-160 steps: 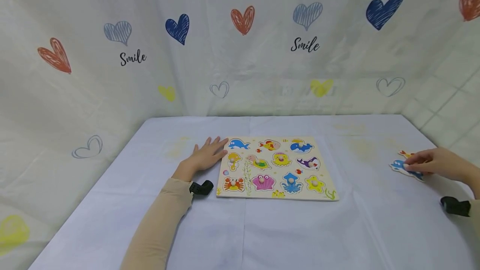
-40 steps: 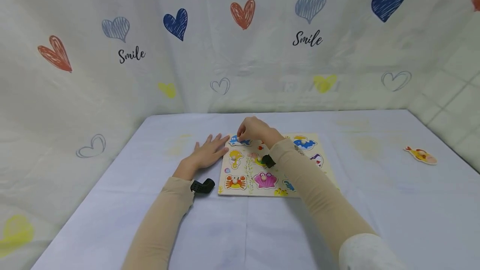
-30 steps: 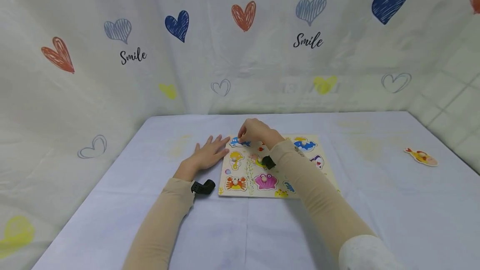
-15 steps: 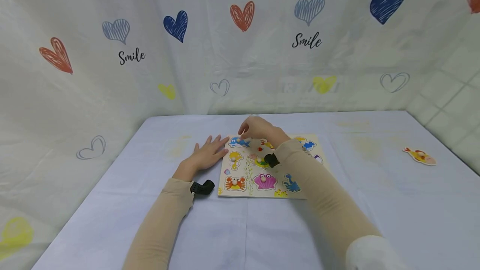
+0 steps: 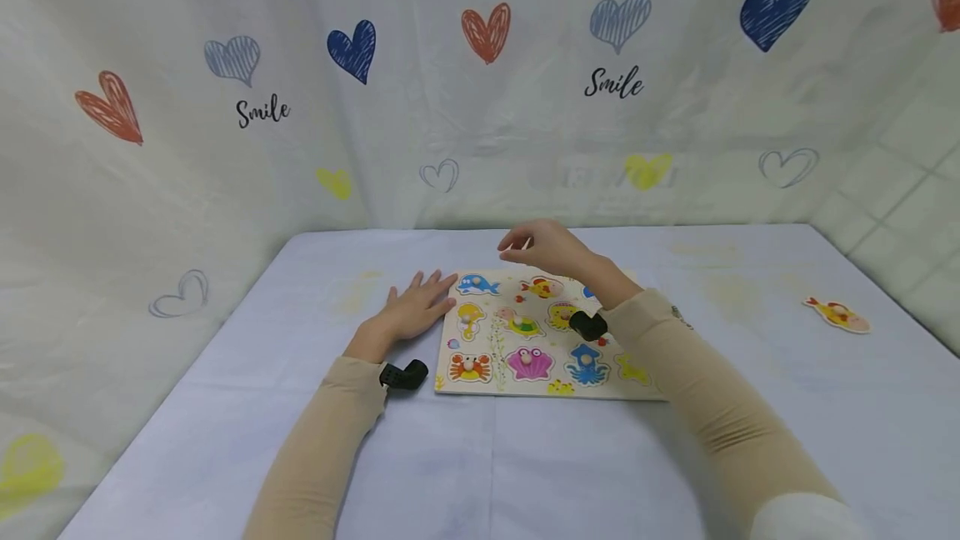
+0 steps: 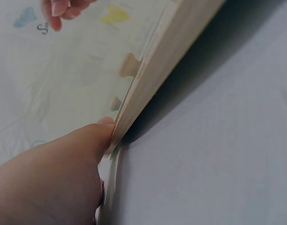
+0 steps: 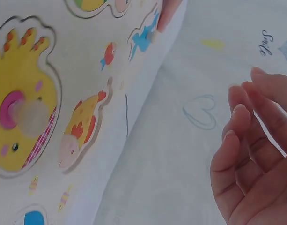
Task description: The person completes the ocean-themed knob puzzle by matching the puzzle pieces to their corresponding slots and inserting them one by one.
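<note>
My left hand point(image 5: 408, 312) lies with spread fingers against the left edge of a wooden peg puzzle board point(image 5: 555, 391). In the left wrist view its thumb point(image 6: 94, 136) presses at the board's edge. My right hand point(image 5: 551, 248) hovers over the board's back edge, fingers loosely bent and holding nothing. A blue whale piece point(image 5: 471, 285) with a round knob sits in the top left slot. Beside it, the fish slot point(image 7: 82, 133) shows its printed picture and no knob. A loose red and yellow fish piece point(image 5: 838, 315) lies far right on the table.
Other sea animal pieces sit in the board, among them a crab point(image 5: 471, 367), a pink shell point(image 5: 529, 363) and a blue squid point(image 5: 587, 365). My right forearm covers the board's right side. A white cloth point(image 5: 420, 465) covers the table, and a heart-printed curtain point(image 5: 420, 123) hangs behind.
My right hand took the blue whale piece from the right of the table, set it in the top left slot, let go and moved up and right. My left hand has stayed put.
</note>
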`<state>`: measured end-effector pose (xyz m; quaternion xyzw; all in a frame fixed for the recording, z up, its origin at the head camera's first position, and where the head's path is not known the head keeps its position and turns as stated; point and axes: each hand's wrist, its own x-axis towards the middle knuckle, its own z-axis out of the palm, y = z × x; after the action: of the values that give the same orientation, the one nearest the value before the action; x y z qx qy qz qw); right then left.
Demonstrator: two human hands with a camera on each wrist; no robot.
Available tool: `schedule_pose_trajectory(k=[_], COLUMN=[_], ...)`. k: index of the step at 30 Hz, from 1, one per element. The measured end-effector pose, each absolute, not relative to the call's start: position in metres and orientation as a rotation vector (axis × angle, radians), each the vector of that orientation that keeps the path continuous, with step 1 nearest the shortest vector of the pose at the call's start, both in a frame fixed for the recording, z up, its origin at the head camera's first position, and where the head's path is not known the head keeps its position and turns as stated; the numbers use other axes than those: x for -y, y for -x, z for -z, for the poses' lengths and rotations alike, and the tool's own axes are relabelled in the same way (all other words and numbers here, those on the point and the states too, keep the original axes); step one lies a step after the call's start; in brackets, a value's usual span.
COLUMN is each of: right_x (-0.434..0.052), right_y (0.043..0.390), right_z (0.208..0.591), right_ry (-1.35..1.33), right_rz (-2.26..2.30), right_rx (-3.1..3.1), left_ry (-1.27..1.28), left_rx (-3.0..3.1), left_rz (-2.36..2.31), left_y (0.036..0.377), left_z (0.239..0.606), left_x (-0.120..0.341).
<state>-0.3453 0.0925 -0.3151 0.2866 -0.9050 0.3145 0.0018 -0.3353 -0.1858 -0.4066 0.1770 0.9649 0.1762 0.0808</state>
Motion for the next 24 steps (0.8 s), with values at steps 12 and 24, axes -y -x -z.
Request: schedule_pose_trajectory(k=[12, 24], right_x=[-0.152, -0.227], right_y=[0.326, 0.308], right_z=[0.311, 0.307], right_ry=[-0.759, -0.558], right_rz=[-0.941, -0.879], right_rx=[2.828, 2.798], left_ry=[-0.537, -0.556], left_rx=[-2.880, -2.884], left_rz=[-0.537, -0.532], left_y=[0.334, 0.336], left_z=[0.404, 0.408], left_x=[0.186, 0.185])
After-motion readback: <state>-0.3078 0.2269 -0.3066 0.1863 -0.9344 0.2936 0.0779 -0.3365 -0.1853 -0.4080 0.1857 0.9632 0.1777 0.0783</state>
